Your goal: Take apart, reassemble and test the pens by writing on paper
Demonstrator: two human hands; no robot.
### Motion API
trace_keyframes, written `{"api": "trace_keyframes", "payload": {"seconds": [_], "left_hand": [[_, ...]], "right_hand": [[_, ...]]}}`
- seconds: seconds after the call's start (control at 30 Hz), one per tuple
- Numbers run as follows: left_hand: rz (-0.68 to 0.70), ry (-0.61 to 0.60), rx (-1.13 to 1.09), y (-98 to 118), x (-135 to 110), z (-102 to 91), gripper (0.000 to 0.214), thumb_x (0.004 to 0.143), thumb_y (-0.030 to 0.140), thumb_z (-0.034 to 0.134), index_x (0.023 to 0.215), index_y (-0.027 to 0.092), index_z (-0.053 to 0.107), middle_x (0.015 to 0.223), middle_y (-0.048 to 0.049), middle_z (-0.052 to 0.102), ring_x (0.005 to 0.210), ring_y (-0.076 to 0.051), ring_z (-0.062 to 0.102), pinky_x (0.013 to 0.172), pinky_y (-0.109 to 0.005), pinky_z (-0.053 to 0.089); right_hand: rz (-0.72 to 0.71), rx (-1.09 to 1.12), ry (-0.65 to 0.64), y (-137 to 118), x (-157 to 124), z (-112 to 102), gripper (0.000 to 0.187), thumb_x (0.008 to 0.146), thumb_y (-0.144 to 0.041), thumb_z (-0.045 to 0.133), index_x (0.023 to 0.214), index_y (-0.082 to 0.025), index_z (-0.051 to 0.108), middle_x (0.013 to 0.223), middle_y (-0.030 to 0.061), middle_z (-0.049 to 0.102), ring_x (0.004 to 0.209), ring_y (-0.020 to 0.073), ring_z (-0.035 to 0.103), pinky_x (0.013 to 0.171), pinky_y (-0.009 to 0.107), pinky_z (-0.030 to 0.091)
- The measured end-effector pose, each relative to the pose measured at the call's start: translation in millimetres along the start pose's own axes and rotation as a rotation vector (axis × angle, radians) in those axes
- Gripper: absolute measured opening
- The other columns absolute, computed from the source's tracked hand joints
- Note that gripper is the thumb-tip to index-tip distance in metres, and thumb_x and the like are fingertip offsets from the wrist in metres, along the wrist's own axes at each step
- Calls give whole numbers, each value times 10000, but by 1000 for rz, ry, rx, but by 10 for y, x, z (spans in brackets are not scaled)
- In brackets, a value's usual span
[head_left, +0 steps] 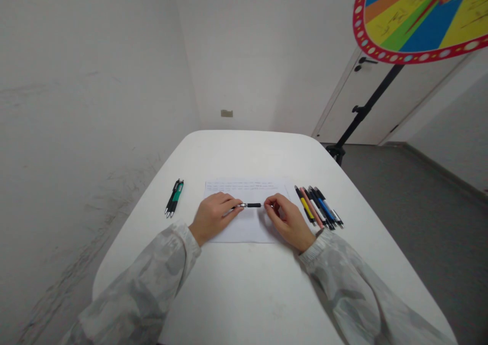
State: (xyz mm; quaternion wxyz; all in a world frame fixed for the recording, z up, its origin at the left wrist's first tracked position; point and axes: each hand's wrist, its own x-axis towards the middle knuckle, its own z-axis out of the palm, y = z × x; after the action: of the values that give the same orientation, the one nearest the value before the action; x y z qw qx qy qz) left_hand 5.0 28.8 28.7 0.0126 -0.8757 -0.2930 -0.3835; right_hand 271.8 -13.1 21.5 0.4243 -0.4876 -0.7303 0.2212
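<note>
A pen (253,205) with a black grip lies level between my two hands, just above a sheet of paper (244,230). My left hand (216,214) pinches its silvery left part between thumb and fingers. At the other end, my right hand (287,218) is closed in a pinch on a thin piece that sticks out of the black grip; it is too small to make out fully. Lines of handwriting run along the paper's upper part. Both forearms rest by the table in grey camouflage sleeves.
Black and green pens (175,198) lie at the left on the white table (244,284). A row of several coloured pens (318,208) lies right of the paper. Beyond the table's right edge, a colourful wheel (419,20) stands on a black pole (366,108) near a door.
</note>
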Motion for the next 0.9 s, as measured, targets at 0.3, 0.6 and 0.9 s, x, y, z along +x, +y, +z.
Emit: {"api": "trace_keyframes", "payload": {"seconds": [0.3,0.6,0.9], "left_hand": [[-13,-3,-6,-3,0,3,188,1100,354,647,1115,212,770,956,-48,795,858,-188,730,791,-334,577],[-23,-10,-12,-18,-15,9,201,1107,364,633,1129,218,769,962,-51,794,867,-190,735,795,-341,586],[-21,-9,-6,-12,-13,9,196,1101,362,643,1116,218,776,952,-50,797,855,-190,731,786,-340,585]], "right_hand": [[-18,15,3,-25,10,-8,174,1078,-366,586,1065,-232,696,905,50,697,746,196,625,659,343,484],[-42,6,60,1,19,-2,158,1081,-387,617,1052,-247,685,928,59,686,809,221,631,708,378,502],[-74,40,-3,-5,22,-10,201,1108,-385,577,1119,-250,725,982,79,681,841,235,655,751,402,524]]}}
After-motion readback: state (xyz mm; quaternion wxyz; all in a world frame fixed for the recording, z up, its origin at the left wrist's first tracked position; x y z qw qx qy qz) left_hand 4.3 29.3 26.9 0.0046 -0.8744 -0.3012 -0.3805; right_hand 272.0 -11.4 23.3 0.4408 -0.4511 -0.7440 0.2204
